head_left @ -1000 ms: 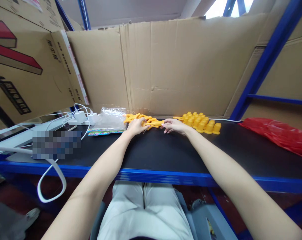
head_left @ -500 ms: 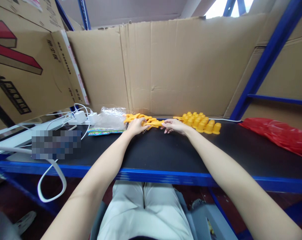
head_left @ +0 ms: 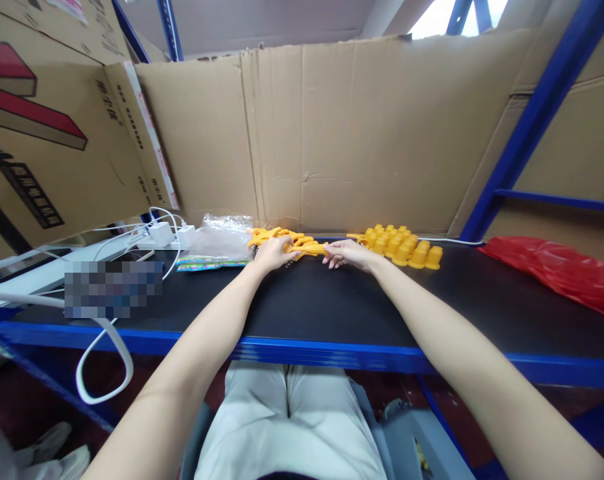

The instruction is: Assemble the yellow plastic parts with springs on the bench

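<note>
From where I sit, I have the yellow piece (head_left: 312, 248) strung between the two hands, above the far part of the black tabletop (head_left: 327, 310), about midway across the scene; its long axis runs left to right, roughly parallel to the table's near edge and close to level; one end points left into the left hand (head_left: 273, 254), the other points right to the fingertips of the right hand (head_left: 351, 255); I cannot tell which end is its front.

I see the left hand mostly closed, thumb and fingers gripping the left end; the right hand is partly curled, its foremost fingers nipping the right end, the others bent loosely below.

Just beyond the left hand I make out a heap of yellow pieces (head_left: 277, 233), their axes lying in mixed directions; left of it lies a clear plastic bag (head_left: 217, 239); just right of the right hand, yellow cups (head_left: 405, 247) stand in rows, narrow ends up; at the far right lies red plastic (head_left: 557, 270); behind everything rises a cardboard panel (head_left: 372, 140).
</note>
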The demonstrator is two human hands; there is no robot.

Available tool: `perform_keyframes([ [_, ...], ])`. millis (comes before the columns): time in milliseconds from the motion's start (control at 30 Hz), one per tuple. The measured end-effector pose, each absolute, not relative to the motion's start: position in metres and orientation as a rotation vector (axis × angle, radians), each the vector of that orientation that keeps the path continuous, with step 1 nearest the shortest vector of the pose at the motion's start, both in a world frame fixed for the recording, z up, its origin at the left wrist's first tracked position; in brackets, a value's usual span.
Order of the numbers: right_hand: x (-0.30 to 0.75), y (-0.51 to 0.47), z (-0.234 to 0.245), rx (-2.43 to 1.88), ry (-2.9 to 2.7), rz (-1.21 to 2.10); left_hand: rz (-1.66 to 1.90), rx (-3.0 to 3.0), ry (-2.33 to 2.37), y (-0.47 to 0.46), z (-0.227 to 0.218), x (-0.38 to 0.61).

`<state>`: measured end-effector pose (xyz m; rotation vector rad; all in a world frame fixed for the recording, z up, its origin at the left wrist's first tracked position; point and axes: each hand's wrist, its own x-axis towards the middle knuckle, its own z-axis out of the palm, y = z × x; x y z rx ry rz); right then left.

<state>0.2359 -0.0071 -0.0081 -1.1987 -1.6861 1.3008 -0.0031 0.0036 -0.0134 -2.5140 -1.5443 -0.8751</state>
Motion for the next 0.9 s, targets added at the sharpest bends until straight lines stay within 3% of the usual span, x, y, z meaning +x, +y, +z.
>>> perform_keyframes([
  [400,0.230,-0.009,-0.004,-1.082,-1.431,1.447,-0.938,-2.510,-1.509,0.000,-0.011,0.000],
  [533,0.237,-0.008,0.010,-1.013,-1.253,1.358,-1.074,-2.573,-1.436,-0.005,-0.010,0.007],
  [667,0.258,0.007,0.011,-1.051,-1.200,0.979,-1.092,-2.652,-1.276,-0.002,-0.014,0.014],
  [900,0.274,0.027,-0.013,-1.366,-1.538,0.001,-0.688,-2.745,-1.316,0.011,-0.029,0.013],
])
